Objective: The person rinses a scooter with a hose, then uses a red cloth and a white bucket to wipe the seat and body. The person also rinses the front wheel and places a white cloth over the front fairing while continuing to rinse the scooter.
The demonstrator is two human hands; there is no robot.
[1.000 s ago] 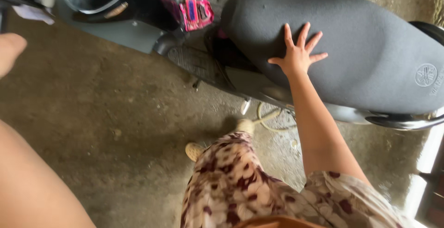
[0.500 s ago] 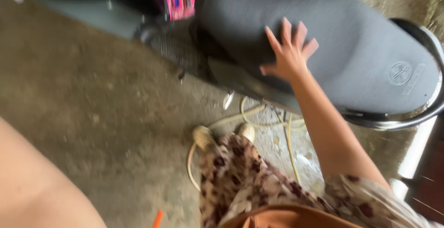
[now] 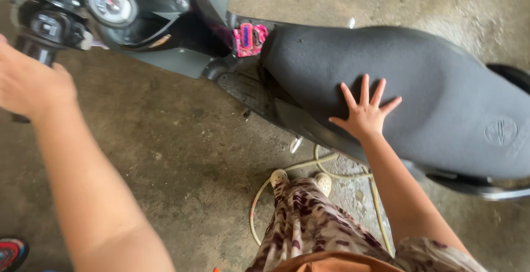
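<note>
A dark grey scooter stands on a concrete floor, with its long black seat (image 3: 430,84) running to the right. My right hand (image 3: 365,115) lies flat on the seat's near side with the fingers spread and holds nothing. My left hand (image 3: 33,84) is at the upper left, curled over the black handlebar grip (image 3: 34,50); its fingers are hidden behind the back of the hand. My patterned dress (image 3: 309,228) and two pale shoes (image 3: 279,177) show below, close to the scooter's side.
A round speedometer (image 3: 113,4) sits on the handlebar. A pink packet (image 3: 250,37) hangs just ahead of the seat, above the footboard (image 3: 248,90). A pale hose (image 3: 259,195) loops on the floor around my feet. A colourful shoe (image 3: 11,252) lies at the bottom left.
The view has swung to show the handlebar. My left hand has come in from the left edge onto the grip. My right hand stays flat on the seat.
</note>
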